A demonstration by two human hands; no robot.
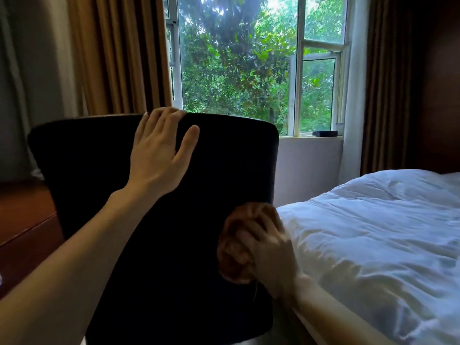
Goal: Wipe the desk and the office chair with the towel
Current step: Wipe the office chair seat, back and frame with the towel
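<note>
chair (99, 170) back's right edge just beside bed (373, 232) | top edge covered by left hand (159, 155), fingers flat | brown towel (234, 245), bunched, blurred, gripped by right hand (271, 255), pressed low on black back

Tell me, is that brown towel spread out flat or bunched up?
Bunched up: the towel is a rounded wad that the right hand grips against the dark chair back, though motion blurs it.
</note>
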